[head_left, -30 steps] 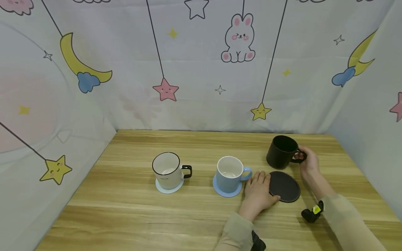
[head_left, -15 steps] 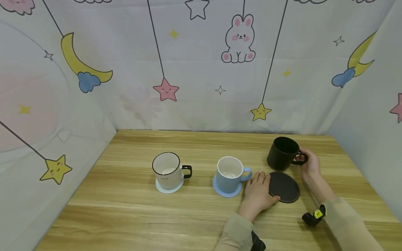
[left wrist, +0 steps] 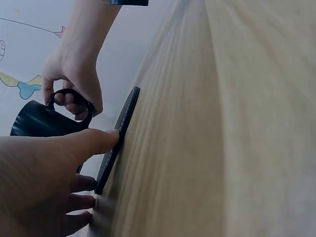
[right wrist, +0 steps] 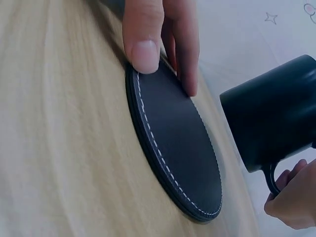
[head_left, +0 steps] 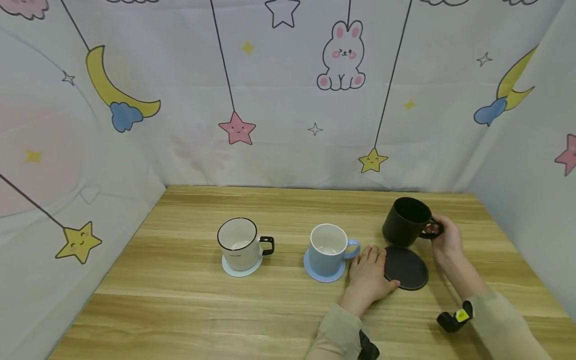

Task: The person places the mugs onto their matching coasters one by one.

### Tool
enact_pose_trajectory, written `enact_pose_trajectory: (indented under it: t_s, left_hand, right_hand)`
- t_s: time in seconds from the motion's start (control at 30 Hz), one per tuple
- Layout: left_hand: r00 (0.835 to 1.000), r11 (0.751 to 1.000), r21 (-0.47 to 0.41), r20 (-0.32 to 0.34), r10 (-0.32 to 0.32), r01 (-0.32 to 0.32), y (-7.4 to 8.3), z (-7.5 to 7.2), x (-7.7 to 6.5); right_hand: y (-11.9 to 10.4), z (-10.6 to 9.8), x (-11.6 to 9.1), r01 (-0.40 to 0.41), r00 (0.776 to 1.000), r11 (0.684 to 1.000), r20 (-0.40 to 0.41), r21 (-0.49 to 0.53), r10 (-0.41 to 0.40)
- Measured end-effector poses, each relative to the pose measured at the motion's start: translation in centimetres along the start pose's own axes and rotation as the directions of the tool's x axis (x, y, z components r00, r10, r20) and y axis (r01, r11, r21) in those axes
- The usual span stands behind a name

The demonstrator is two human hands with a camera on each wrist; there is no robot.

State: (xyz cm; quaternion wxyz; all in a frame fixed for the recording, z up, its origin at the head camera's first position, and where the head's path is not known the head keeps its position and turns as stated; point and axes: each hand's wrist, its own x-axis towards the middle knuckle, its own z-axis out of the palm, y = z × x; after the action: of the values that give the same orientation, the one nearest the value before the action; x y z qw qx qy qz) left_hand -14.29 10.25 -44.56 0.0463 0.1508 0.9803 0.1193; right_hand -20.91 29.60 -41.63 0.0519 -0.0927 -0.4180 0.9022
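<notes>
My right hand (head_left: pixel 447 240) grips the handle of a black mug (head_left: pixel 399 227). Upright or nearly so in the head view, the mug hangs behind a round black coaster (head_left: pixel 407 270); the right wrist view shows a gap between them. White stitching runs round the rim of the coaster (right wrist: pixel 180 143), which lies flat on the table. My left hand (head_left: pixel 369 275) rests at the coaster's left side, fingers extended. In the right wrist view its thumb (right wrist: pixel 145 54) touches the coaster's top near the edge. Part of the coaster is hidden under that hand.
A light blue mug (head_left: pixel 325 257) stands on a blue coaster (head_left: pixel 310 267), its handle close to my left fingers. Farther left, a white mug (head_left: pixel 238 250) with a black handle sits on a pale coaster (head_left: pixel 240 273). A printed cloth (head_left: pixel 279 165) encloses the wooden table (head_left: pixel 189 310).
The black mug and my right hand have shifted slightly right and toward the coaster. My left hand stays in place on the coaster.
</notes>
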Motion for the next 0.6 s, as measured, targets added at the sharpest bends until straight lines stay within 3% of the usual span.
enact_pose_trajectory:
  t_s: [0.33,0.6]
  left_hand:
    - [1.000,1.000,-0.016,-0.007,0.013,-0.013,-0.2,0.2,0.0]
    - [1.000,1.000,-0.013,-0.002,0.019,-0.019,-0.3,0.4,0.1]
  right_hand:
    - [-0.2,0.3,-1.5,0.013,1.000,0.997,0.028,-0.079,-0.011]
    - [-0.4,0.0,-2.4,-0.006,0.998,0.999,0.055,-0.047,0.009]
